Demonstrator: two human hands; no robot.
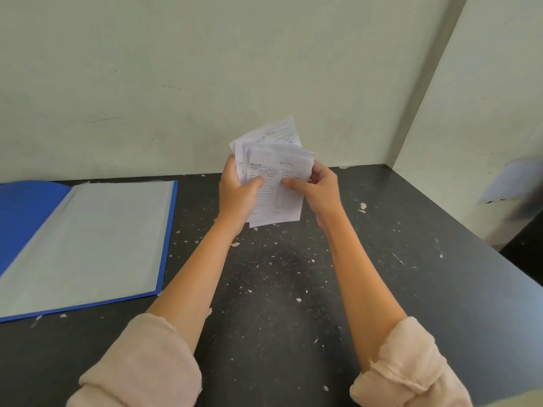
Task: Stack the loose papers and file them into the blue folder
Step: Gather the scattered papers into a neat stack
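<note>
A bunch of small white printed note papers (276, 198) is held upright above the black table, fanned unevenly with one sheet sticking out at the top. My left hand (239, 192) grips the bunch's left side, thumb on the front sheet. My right hand (318, 189) grips the right side, thumb also on the front. The blue folder (167, 230) lies open on the table to the left, showing a clear plastic sleeve page (94, 239). It is well apart from the papers.
The black table (293, 289) is speckled with white flecks and scraps. A pale wall stands close behind, and a white partition (470, 113) closes the right side. The table's right edge (482, 239) runs diagonally.
</note>
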